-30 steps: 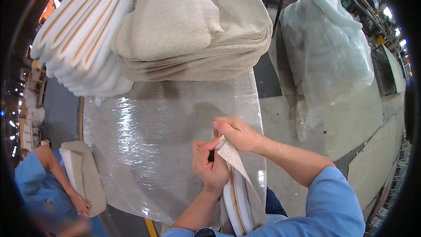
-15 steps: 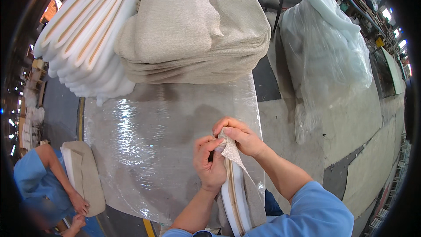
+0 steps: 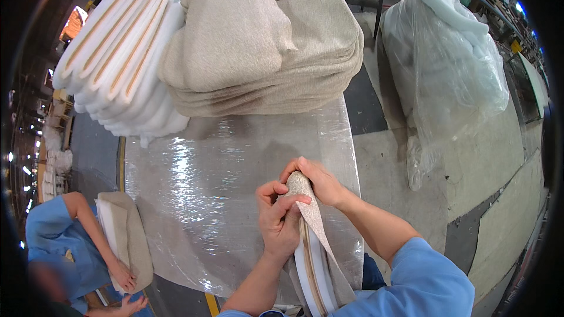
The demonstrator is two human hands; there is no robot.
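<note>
My left hand (image 3: pixel 281 218) and my right hand (image 3: pixel 314 181) both grip the far end of a beige fabric cover (image 3: pixel 316 223) that wraps a white foam pad (image 3: pixel 311 270) with a tan strip along it. The pad stands on edge and runs from my hands back toward my body at the near edge of a table wrapped in shiny plastic film (image 3: pixel 217 176). My left thumb and fingers pinch the fabric at the tip, while my right hand cups the tip from the right side.
A pile of beige fabric covers (image 3: pixel 264 41) lies at the table's far side, with a stack of white foam pads (image 3: pixel 120 58) to its left. A large clear plastic bag (image 3: pixel 446 64) stands right. At lower left a person in blue (image 3: pixel 64 246) holds another covered pad (image 3: pixel 126 240).
Both hands have shifted slightly toward the pad's tip and the fabric is drawn further over it. The person at lower left has moved their hands lower.
</note>
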